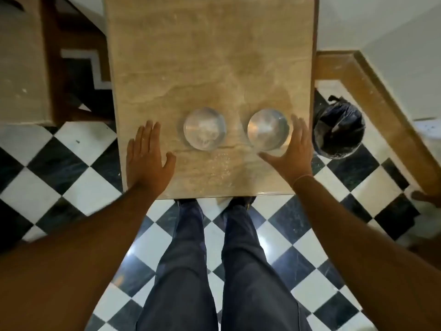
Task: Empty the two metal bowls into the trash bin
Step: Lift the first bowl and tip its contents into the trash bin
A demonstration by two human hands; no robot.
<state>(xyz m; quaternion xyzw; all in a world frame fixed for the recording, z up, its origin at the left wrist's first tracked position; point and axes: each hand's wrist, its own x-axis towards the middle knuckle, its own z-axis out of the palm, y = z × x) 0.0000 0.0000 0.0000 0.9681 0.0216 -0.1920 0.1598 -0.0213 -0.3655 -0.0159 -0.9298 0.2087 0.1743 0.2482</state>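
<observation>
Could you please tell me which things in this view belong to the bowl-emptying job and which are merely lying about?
Belong to the job:
- left round shiny metal bowl
- right round shiny metal bowl
- round trash bin lined with a dark bag, on the floor right of the table
- open left hand and right hand

Just there:
- beige marble-patterned table
- small pale crumbs on the table
</observation>
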